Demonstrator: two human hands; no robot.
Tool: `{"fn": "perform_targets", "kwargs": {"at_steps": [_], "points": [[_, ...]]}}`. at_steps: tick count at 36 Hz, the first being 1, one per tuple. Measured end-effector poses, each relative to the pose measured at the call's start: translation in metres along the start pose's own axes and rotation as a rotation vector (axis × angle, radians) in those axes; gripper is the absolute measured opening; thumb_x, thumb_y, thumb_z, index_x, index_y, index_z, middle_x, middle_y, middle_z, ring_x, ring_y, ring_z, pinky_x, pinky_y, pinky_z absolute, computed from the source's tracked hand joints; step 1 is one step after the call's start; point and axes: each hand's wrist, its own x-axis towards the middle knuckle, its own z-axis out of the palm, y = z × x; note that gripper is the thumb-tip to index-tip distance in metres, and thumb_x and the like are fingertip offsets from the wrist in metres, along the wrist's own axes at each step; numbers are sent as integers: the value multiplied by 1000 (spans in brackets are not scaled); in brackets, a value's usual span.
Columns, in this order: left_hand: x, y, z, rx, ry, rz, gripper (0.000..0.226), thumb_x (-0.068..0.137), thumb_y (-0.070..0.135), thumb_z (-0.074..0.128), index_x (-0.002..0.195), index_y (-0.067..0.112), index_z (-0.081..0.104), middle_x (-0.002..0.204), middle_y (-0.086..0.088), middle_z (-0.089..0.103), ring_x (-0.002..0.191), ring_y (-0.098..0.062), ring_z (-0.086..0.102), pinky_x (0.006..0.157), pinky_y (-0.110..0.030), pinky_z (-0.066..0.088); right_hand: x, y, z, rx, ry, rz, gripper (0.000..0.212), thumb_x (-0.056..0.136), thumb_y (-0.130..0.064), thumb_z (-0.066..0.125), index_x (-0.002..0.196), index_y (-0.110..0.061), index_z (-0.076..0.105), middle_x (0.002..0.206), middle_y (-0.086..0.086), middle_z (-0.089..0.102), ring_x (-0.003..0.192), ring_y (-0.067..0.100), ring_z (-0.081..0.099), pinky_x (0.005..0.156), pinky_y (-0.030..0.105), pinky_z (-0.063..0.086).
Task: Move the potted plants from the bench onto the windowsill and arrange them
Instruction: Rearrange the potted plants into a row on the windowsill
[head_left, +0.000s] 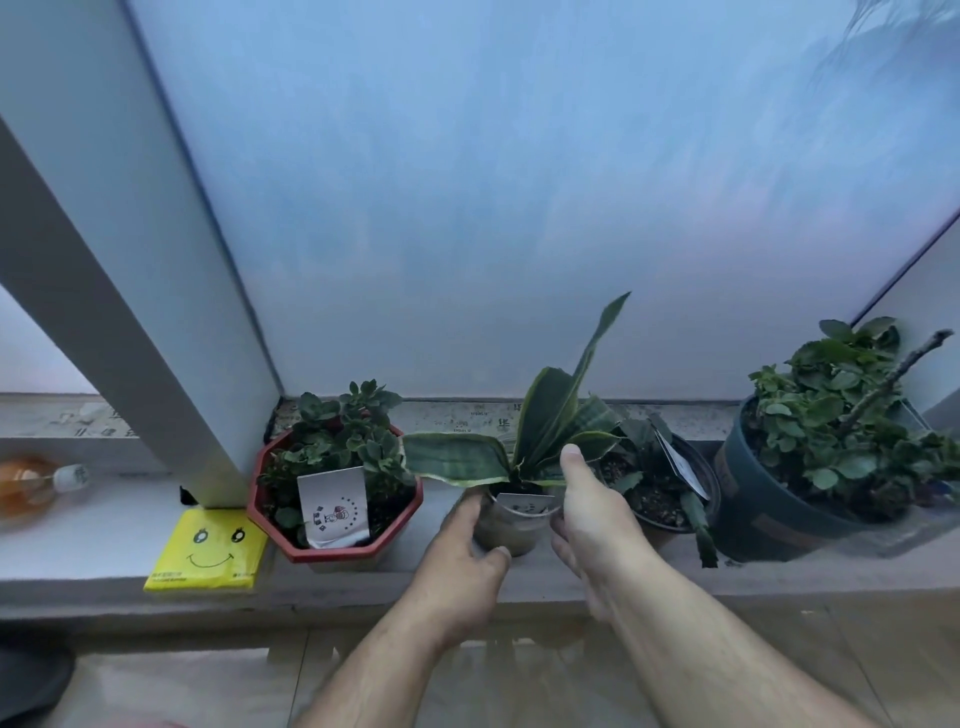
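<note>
A small grey pot (506, 527) with a striped, long-leaved plant (545, 415) stands on the windowsill (104, 551) in the middle. My left hand (467, 551) grips its left side and my right hand (592, 514) grips its right side, thumb up by the leaves. To the left sits a red octagonal pot (400, 525) of small succulents with a white tag. Just right of my hands is a black pot (670, 493) with a dark plant and a label. A large dark pot (763, 499) with a bushy green plant stands at the far right.
A yellow smiley-face packet (208, 551) lies on the sill left of the red pot. An orange bottle (31, 483) lies at the far left. A white window post (130, 291) rises behind them. Frosted glass (519, 182) backs the sill. Tiled floor lies below.
</note>
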Motion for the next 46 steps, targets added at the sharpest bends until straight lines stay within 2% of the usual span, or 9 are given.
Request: {"fn": "perform_targets", "kwargs": {"at_steps": [4,9,18,25,28,33,37,41,46], "points": [[-1,2,-4,-78,7,-33,75,93,5,55,155,35,24,149,14,41,127,6,35,116,-28,33,-2,-1,5,3,-20,19,106,66,-86,43,142,-12,54,135,8,62,123,29,59,112,50,44],[-4,1,-3,-104,-1,-44,77,94,0,53,156,33,22,137,17,44,125,4,40,102,-18,33,-9,-3,3,-5,-47,-11,66,86,-75,45,85,-10,57,84,-1,59,99,26,62,110,52,46],[-7,1,-1,-120,-9,-72,77,94,3,56,157,30,21,136,19,46,127,2,45,104,-20,34,-14,-7,1,-44,-80,-16,65,86,-77,45,75,-13,53,95,-4,65,112,27,64,111,52,45],[-18,10,-1,-163,20,-88,77,96,2,54,158,28,18,149,16,40,129,0,44,109,-23,35,-18,-6,-3,-21,-106,24,114,63,-91,47,150,-19,46,149,8,53,133,25,52,116,50,40],[-26,19,2,-265,171,-141,68,97,7,54,156,22,24,154,6,41,110,-3,54,94,-25,45,-31,-8,-5,1,-104,36,100,73,-87,48,145,-18,51,152,15,49,137,34,52,115,53,42],[-50,39,32,-410,280,-107,49,93,12,57,138,29,48,131,7,58,120,-12,57,108,-44,46,-50,-8,-31,34,-73,18,90,98,-64,46,144,13,40,146,34,47,131,46,53,112,53,45],[-61,65,64,-465,213,-17,45,92,10,55,131,32,50,130,7,59,117,1,56,105,-27,45,-74,-17,-62,71,10,-65,75,99,-60,45,145,-1,49,136,17,64,114,23,68,104,39,52],[-61,84,92,-515,122,35,49,94,8,53,140,24,47,131,4,56,76,34,50,65,7,35,-105,-22,-107,82,135,-181,72,98,-57,46,147,-4,48,138,14,63,116,19,68,108,41,49],[-74,96,115,-505,42,57,50,97,16,51,144,27,42,140,7,53,88,14,52,83,-10,38,-142,-20,-162,23,246,-221,87,79,-63,51,144,-6,51,134,11,67,115,19,69,107,42,49]]}}
